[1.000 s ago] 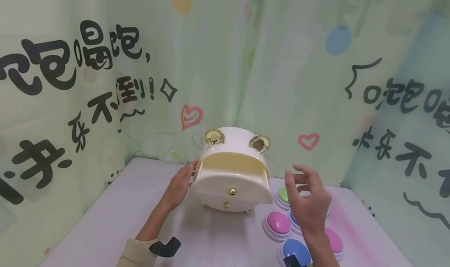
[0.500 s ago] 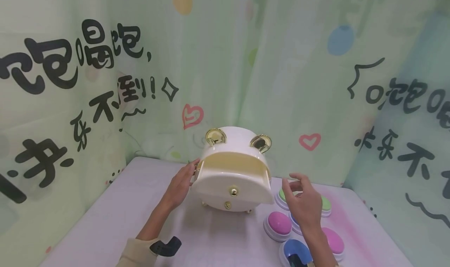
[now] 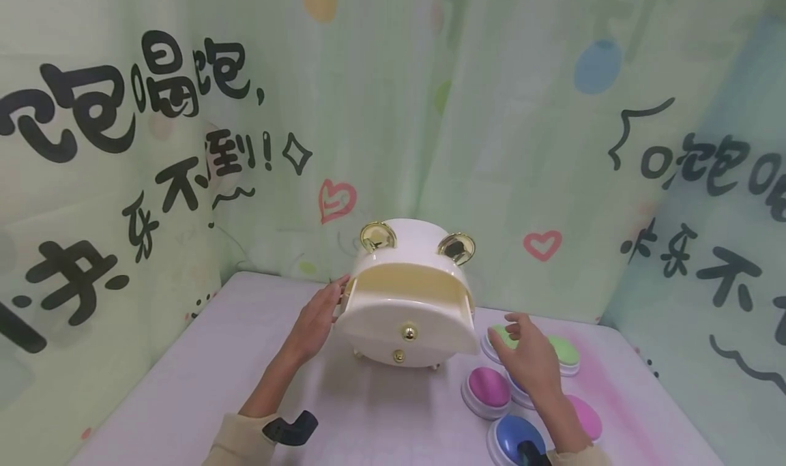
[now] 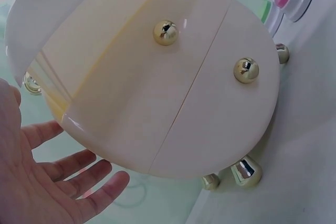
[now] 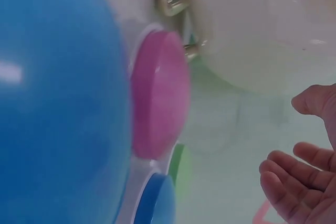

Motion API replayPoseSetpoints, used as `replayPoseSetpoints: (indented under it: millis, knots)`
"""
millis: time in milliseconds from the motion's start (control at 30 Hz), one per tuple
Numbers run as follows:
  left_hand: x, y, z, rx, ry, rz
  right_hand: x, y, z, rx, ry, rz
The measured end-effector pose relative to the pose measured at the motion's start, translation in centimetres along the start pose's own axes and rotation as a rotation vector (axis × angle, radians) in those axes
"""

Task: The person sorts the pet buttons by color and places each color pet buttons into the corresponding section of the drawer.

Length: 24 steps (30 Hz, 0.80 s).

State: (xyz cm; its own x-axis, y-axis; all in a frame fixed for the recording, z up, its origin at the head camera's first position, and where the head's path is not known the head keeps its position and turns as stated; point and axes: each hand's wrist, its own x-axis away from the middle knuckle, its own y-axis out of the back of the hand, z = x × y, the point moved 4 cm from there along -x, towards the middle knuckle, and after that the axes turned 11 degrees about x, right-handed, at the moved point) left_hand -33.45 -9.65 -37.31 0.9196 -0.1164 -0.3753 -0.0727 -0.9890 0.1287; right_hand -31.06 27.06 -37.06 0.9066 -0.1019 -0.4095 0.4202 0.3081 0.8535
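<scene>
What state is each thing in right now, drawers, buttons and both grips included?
White cabinet: upright on the table
Upper drawer: open
Lower drawer: looks shut
Domed buttons: dome side up on the table; pressed or not, cannot tell
Left grip: fingers spread at the cabinet's side, not clasping it; contact unclear
Right grip: fingers loosely bent, holding nothing, near the buttons

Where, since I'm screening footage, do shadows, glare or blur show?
Head: soft shadow on the table in front of the white cabinet; left wrist: glints on the gold knobs; right wrist: pale glare on the nearest blue button, whose edge blurs.
</scene>
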Motion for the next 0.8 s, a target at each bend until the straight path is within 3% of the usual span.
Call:
replayPoseSetpoints:
  millis: [333,800]
  knots:
    - [0.1,0.1,-0.2,0.009,-0.002,0.008,-1.2,-1.2,-1.1,0.134,0.111,0.005]
    - [0.1,0.0,-0.2,0.007,0.004,0.009,-2.7,-2.5,-3.9,0.080,0.037,0.196]
